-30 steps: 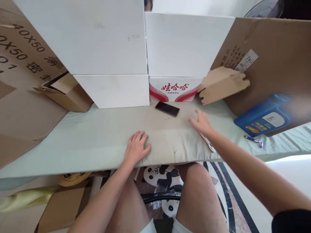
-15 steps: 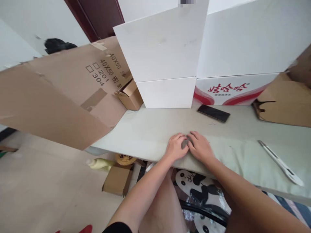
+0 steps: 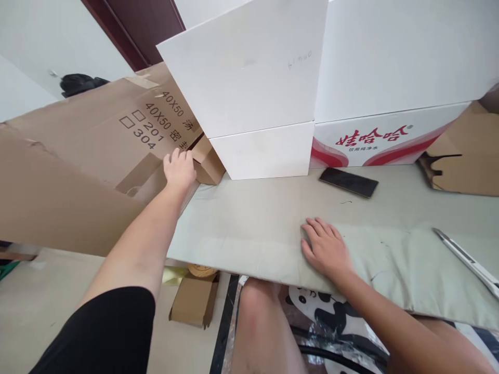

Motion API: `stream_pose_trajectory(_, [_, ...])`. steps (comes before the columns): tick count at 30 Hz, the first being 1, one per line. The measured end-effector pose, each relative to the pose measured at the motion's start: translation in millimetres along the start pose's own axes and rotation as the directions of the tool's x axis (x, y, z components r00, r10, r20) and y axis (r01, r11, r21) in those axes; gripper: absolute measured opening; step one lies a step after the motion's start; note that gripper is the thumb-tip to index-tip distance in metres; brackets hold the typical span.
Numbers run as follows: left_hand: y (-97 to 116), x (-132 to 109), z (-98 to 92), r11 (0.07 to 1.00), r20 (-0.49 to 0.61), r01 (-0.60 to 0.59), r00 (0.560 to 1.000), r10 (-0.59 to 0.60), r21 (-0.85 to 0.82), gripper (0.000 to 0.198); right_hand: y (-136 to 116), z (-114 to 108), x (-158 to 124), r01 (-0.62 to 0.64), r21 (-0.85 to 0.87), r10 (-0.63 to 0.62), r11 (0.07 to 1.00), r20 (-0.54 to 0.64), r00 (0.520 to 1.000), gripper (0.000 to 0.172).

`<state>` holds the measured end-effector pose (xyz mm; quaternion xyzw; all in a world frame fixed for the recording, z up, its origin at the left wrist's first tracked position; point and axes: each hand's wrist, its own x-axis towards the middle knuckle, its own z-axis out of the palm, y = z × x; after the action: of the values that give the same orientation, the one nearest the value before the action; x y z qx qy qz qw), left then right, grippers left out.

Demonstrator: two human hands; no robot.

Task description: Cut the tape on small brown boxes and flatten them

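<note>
My left hand [image 3: 180,169] reaches far out to the left, at the near left edge of a small brown cardboard box [image 3: 212,162]. Its fingers are a little apart and bend forward; the tips are hidden, so I cannot tell whether they touch the box. The small box stands between a large printed cardboard sheet [image 3: 86,150] and a white box [image 3: 268,150]. Resting palm down on the cloth-covered table [image 3: 249,218], my right hand [image 3: 327,246] is open with its fingers stretched out and nothing in it.
A dark phone [image 3: 349,182] lies before a white carton with red lettering [image 3: 374,137]. A white utility knife [image 3: 468,259] is at the right. An opened brown carton [image 3: 463,169] stands behind it. Below the table's front edge sits another small cardboard box [image 3: 192,301].
My hands were together at the table's middle. The left has swung away to the small cardboard box, while the right has stayed near its place and flattened. The view has shifted slightly.
</note>
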<state>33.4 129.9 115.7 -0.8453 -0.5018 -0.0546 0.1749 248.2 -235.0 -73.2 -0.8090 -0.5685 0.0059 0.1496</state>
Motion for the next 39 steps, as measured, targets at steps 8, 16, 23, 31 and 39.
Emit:
stream_pose_trajectory(8, [13.7,-39.1,-1.0,0.999,0.046,-0.009,0.999,0.007,0.032,0.046,-0.2,-6.6,3.3,-0.018,0.031,0.016,0.999,0.062,0.998,0.045])
stream_pose_trajectory(16, [-36.6,-134.7,-5.4,0.960,-0.227,-0.038,0.973,-0.027,-0.276,0.034,0.3,-12.5,3.7,-0.008,0.094,0.002,0.996,0.064,0.998,0.045])
stream_pose_trajectory(23, [-25.1,-224.2,-15.8,0.868,-0.419,-0.163,0.906,-0.056,-0.470,0.025,3.9,-13.9,2.6,0.009,0.204,-0.012,0.979,0.016,1.000,0.044])
stream_pose_trajectory(31, [91.5,-223.4,-2.5,0.730,-0.560,-0.352,0.827,-0.050,-0.586,0.025,10.5,-10.4,2.2,0.027,0.429,0.003,0.903,-0.069,0.998,0.034])
stream_pose_trajectory(39, [245.3,-170.9,-10.2,0.521,-0.765,-0.607,0.626,-0.151,-0.600,0.013,141.7,-85.8,-42.9,-0.218,0.594,0.421,0.774,-0.227,0.878,0.023])
